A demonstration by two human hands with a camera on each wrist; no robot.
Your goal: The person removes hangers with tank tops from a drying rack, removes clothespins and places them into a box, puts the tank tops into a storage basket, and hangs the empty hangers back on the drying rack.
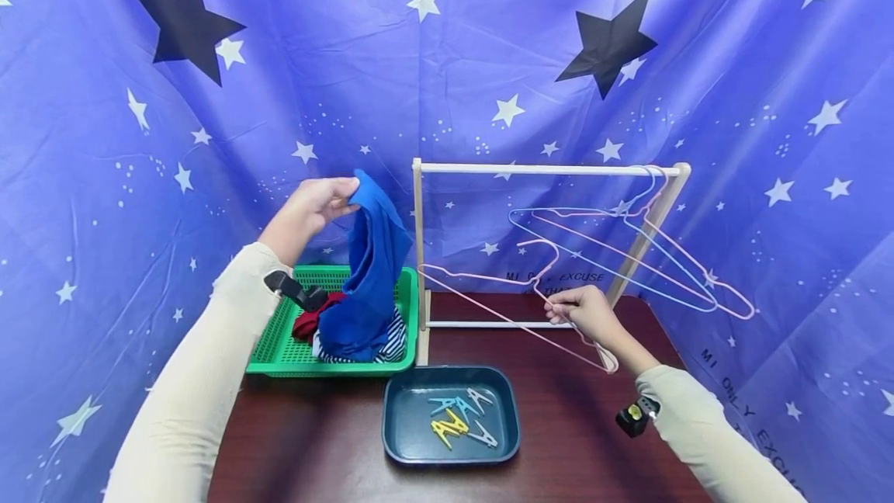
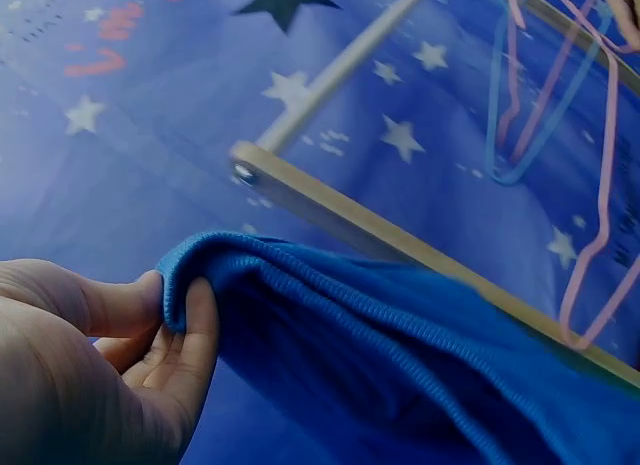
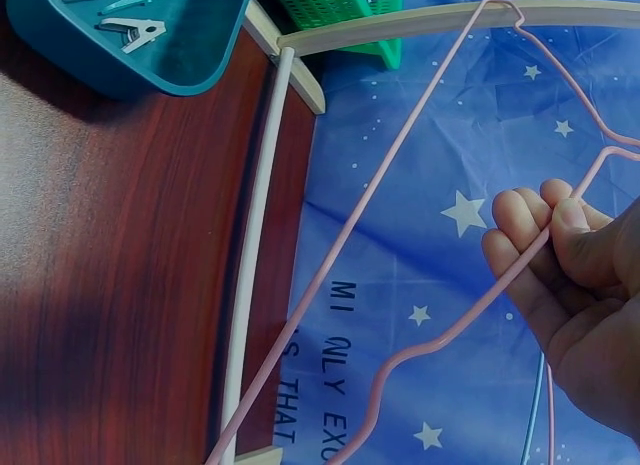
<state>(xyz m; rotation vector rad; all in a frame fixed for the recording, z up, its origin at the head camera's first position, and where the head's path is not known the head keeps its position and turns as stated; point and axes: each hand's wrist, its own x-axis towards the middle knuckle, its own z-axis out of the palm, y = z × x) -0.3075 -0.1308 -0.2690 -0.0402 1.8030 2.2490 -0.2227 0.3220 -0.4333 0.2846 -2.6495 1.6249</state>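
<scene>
A blue cloth garment (image 1: 375, 270) hangs from my left hand (image 1: 316, 204), pinched at its edge between thumb and fingers. Its lower part reaches down over the green basket (image 1: 268, 332). In the left wrist view the stitched, folded edge of the blue garment (image 2: 330, 315) shows close up. My right hand (image 1: 583, 313) pinches one shoulder of a pink hanger (image 1: 482, 279), held up in front of the rack with its hook on top. The right wrist view shows thumb and fingers around the wire of the pink hanger (image 3: 470, 315).
A wooden rack (image 1: 545, 169) stands behind, with a blue hanger (image 1: 580, 248) and another pink hanger (image 1: 729, 301) on its right end. Red cloth (image 1: 307, 324) and striped cloth (image 1: 396, 338) lie in the basket. A dark tray (image 1: 412, 452) in front holds several clothespins (image 1: 450, 425).
</scene>
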